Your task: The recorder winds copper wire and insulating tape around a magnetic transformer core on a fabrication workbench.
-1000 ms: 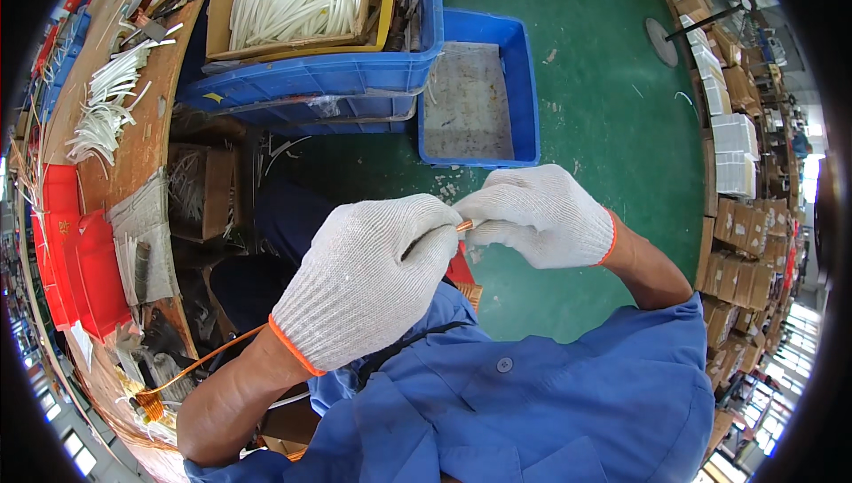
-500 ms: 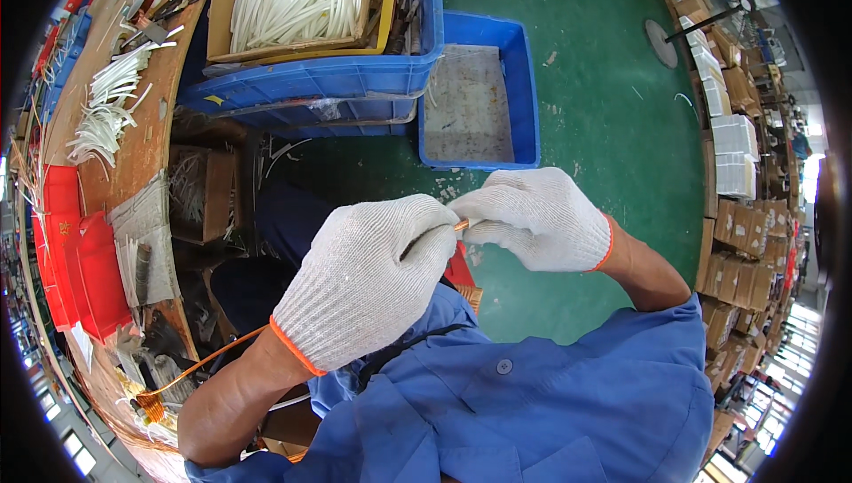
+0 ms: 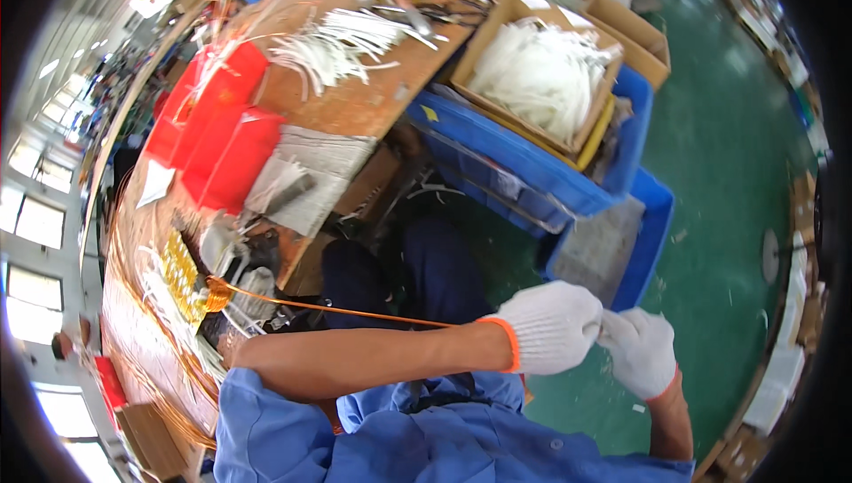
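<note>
Pinching a thin copper wire [image 3: 355, 310] between our two gloved hands, we are keeping it stretched across the middle of the frame. Our left hand [image 3: 552, 327] is closing its fingers around the wire's near end, and our right hand [image 3: 641, 352] is pressing against it at lower right; whether its fingers are gripping the wire too, we cannot tell. The wire is running left from the fingers to a coil [image 3: 213, 292] on the desk [image 3: 355, 106] at left. We are judging that pulling too hard could snap or kink the wire, or the thick gloves could let it slip.
</note>
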A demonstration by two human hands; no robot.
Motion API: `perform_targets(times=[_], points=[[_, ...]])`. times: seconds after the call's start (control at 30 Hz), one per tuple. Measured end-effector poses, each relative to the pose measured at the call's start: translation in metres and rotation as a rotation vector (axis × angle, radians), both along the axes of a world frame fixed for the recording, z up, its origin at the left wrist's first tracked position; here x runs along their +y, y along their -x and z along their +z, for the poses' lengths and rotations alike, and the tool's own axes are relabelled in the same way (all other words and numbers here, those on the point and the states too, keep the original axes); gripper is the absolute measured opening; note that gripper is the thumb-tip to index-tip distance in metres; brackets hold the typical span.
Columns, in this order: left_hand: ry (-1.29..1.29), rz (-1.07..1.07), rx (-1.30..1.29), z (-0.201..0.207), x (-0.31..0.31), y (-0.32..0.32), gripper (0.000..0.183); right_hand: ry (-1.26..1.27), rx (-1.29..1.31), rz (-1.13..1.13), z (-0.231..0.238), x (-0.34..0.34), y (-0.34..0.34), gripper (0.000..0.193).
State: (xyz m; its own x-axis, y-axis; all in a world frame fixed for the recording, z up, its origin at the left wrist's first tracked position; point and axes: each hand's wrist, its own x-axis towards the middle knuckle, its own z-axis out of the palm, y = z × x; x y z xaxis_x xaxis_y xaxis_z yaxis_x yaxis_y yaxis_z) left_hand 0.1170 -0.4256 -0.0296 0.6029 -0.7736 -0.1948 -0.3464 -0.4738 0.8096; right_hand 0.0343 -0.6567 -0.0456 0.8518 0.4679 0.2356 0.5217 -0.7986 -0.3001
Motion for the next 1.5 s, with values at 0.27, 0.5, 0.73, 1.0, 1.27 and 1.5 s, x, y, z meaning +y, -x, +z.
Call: perform_targets(times=[0.27,0.5,0.73,1.0,1.27,1.5], points=[[-0.013,-0.048,0.044,-0.006,-0.003,0.001,0.032,-0.187,0.254,-0.014,-0.003,-0.009,-0.001,0.022],[0.020,-0.078,0.025,-0.023,-0.009,0.003,0.034,-0.068,0.110,0.003,-0.008,-0.001,0.005,0.033],[-0.036,-0.011,0.137,-0.002,0.006,0.004,0.036,-0.056,0.270,-0.061,0.001,0.007,0.002,0.030],[0.058,-0.046,0.112,-0.029,0.007,0.003,0.041,-0.097,0.250,0.072,-0.016,0.004,-0.004,0.023],[-0.172,-0.063,-0.007,0.014,0.057,-0.004,0.034,-0.222,0.370,0.035,-0.015,0.016,-0.009,0.032],[-0.108,-0.049,0.004,-0.011,0.059,-0.002,0.030,-0.220,0.680,0.139,0.005,0.021,-0.004,0.056]])
